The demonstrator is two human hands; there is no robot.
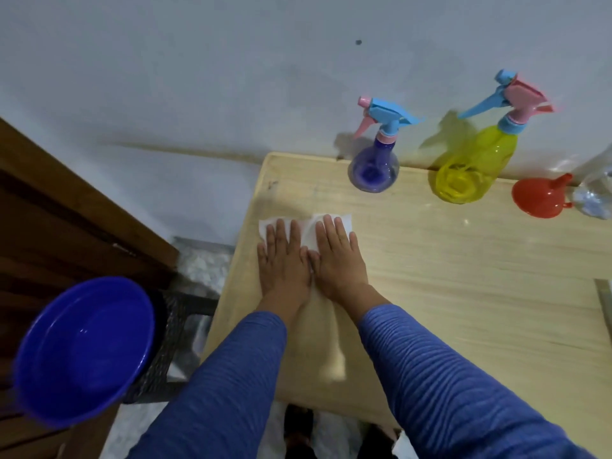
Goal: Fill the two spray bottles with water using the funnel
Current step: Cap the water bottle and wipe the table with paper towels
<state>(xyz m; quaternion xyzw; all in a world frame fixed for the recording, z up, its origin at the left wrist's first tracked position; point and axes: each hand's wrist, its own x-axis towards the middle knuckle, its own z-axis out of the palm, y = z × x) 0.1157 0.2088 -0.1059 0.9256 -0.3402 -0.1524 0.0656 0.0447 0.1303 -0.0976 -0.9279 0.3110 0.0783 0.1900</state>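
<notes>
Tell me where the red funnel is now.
In the head view the red funnel lies on the table near its far right edge, between the yellow spray bottle and a clear bottle.

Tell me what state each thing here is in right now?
Purple spray bottle: upright, spray head on.
Yellow spray bottle: upright, spray head on.
Red funnel: lying on the table, unused.
Blue basin: beside the table; water level hard to tell.
White cloth: flat on the table.
Left hand: flat, pressing the cloth.
Right hand: flat, pressing the cloth.
</notes>
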